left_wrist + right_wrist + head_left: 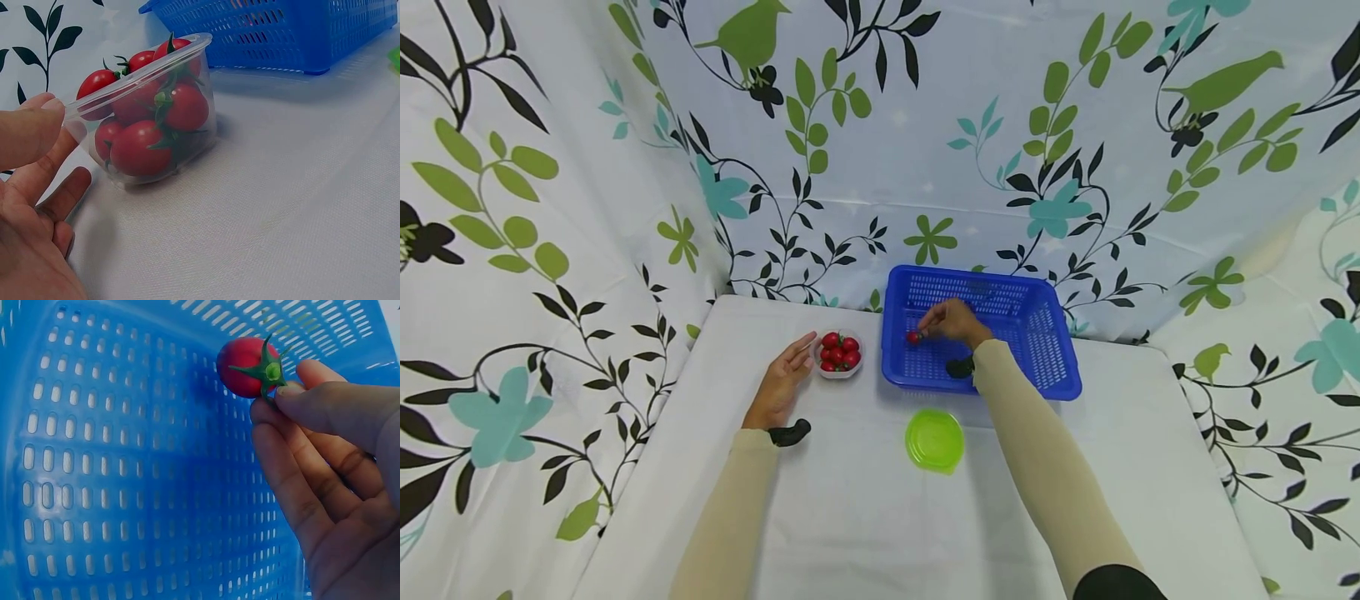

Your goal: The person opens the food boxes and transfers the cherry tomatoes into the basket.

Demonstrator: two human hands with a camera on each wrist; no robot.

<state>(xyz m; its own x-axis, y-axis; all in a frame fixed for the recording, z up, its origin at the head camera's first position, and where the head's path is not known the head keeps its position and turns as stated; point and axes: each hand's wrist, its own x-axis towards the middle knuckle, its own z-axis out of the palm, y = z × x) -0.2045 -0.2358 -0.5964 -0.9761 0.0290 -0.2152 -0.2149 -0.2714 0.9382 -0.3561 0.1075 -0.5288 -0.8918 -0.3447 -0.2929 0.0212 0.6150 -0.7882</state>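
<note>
In the right wrist view, my right hand [337, 469] pinches a cherry tomato [240, 365] by its green stem end, between thumb and fingertips. That hand is inside the blue basket [1056, 354], above its slotted floor. My left hand [784, 379] is at the left side of a clear plastic tub [203, 47], its fingers loosely extended and its fingertips at the rim. Several red cherry tomatoes [140, 147] with green stems fill the tub up to its rim. The tub stands on the table, left of the basket.
A bright green lid-like dish [934, 440] lies on the white-covered table [850, 517], in front of the basket. Behind the table hangs a leaf-and-bird patterned curtain [910, 192], and similar cloth lines both sides.
</note>
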